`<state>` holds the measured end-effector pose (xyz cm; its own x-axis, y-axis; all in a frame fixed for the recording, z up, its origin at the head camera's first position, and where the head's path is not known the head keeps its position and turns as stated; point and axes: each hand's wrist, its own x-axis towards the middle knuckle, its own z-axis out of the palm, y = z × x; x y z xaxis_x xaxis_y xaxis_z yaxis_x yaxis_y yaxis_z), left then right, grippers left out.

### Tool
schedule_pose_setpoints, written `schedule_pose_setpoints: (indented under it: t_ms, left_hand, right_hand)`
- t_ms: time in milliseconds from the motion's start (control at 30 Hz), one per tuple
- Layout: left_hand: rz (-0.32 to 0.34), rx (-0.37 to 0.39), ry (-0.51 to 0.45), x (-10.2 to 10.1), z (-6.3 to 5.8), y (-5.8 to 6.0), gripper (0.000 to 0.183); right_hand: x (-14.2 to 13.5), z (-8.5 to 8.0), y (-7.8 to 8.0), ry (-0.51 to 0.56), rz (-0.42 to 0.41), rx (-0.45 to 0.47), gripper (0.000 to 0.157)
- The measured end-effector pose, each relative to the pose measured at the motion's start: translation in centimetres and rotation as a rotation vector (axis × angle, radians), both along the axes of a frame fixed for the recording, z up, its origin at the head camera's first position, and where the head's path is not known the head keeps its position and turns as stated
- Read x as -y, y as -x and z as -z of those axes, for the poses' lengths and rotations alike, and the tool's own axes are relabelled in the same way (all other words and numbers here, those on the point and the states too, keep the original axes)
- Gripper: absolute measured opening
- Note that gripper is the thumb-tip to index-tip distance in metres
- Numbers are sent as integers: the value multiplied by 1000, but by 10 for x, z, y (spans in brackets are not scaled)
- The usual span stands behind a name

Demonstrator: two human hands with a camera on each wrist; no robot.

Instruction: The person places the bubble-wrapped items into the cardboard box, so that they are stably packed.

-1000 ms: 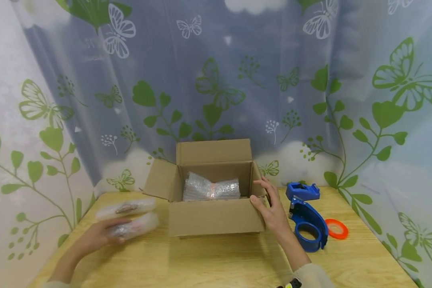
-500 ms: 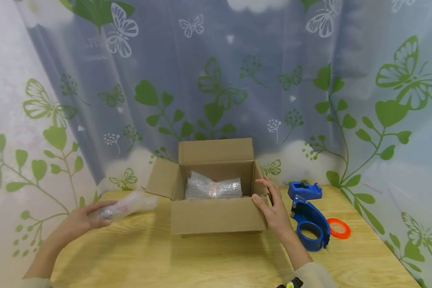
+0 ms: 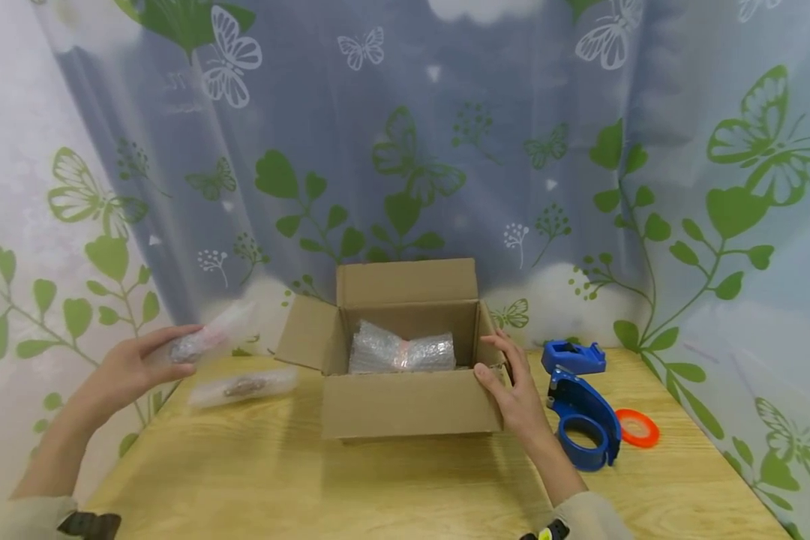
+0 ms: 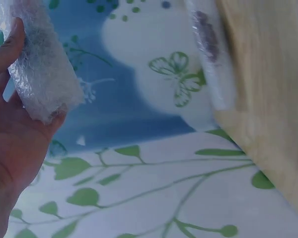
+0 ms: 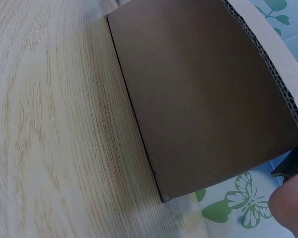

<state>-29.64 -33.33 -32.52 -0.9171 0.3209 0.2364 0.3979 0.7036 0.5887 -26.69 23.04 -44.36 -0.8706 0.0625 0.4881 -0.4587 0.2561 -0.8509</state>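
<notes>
One wrapped bundle (image 3: 401,352) lies in the box (image 3: 405,405); left hand (image 3: 124,371) pinches a second bundle (image 3: 209,341), third bundle (image 3: 243,386) waits at nine o'clock; right hand (image 3: 513,394) clasps the box corner

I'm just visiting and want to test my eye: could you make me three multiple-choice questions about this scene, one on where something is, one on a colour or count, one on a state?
1. Where is the tape dispenser?
A. Inside the box
B. On the table, right of the box
C. In the left hand

2. How many bubble-wrapped bundles show in the head view?
A. One
B. Three
C. Five

3. What state is the cardboard box in?
A. Flaps open
B. Taped closed
C. Flattened

Answers:
1. B: the blue dispenser stands on the table past the right hand, beside an orange ring.
2. B: one in the left hand, the held bundle; one on the table, the lying bundle; one in the box, the packed bundle.
3. A: its flaps stand open and the inside shows.
</notes>
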Motion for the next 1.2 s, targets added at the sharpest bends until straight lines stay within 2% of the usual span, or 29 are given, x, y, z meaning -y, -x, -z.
schedule_pose_setpoints:
  t_ms: [100, 367, 533, 667, 767, 867, 1033, 1200]
  left_hand:
    - [8, -25, 9, -11, -13, 1, 66]
    - [0, -31, 48, -42, -38, 5, 65]
    - [30, -62, 78, -69, -57, 9, 63]
    - [60, -70, 43, -93, -67, 11, 60]
    - [78, -63, -7, -113, -69, 13, 57]
    - [129, -68, -37, -134, -68, 17, 55]
    - [221, -72, -38, -168, -59, 24, 54]
    - [230, -52, -31, -193, -50, 28, 55]
  right_hand:
    - [0, -2, -1, 7, -3, -15, 44]
    - [1, 1, 0, 6, -13, -17, 44]
    - [0, 1, 1, -2, -3, 2, 44]
    - [0, 1, 1, 1, -1, 0, 44]
    - [1, 1, -1, 1, -2, -4, 44]
    - [1, 0, -3, 7, -4, -2, 44]
    - [0, -1, -2, 12, -6, -10, 45]
    - [1, 0, -1, 10, -6, -16, 46]
